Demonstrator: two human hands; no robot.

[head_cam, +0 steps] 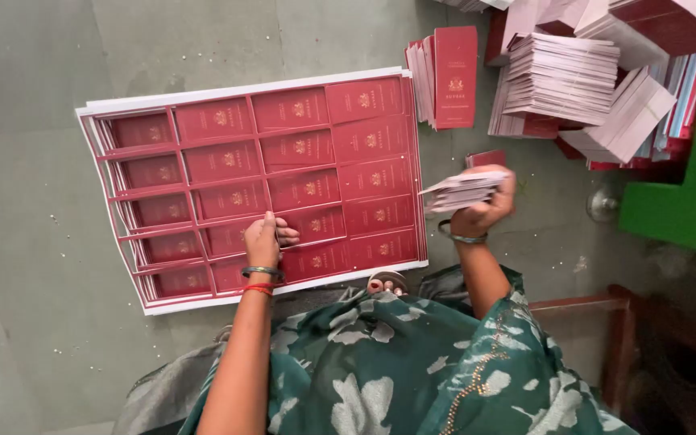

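Here, red rectangular covers (316,229) under left hand (261,240)

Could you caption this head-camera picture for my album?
Left hand presses printed red sheets; right hand grips a card bundle.

Left hand (263,239) pressed on red printed sheets (259,181) on the floor (34,201); right hand (485,205) gripped a card bundle (461,192).

Grey-green concrete floor (34,97), scuffed and dusty, green painted block (686,201) at right, dark wooden frame (622,338) beside it
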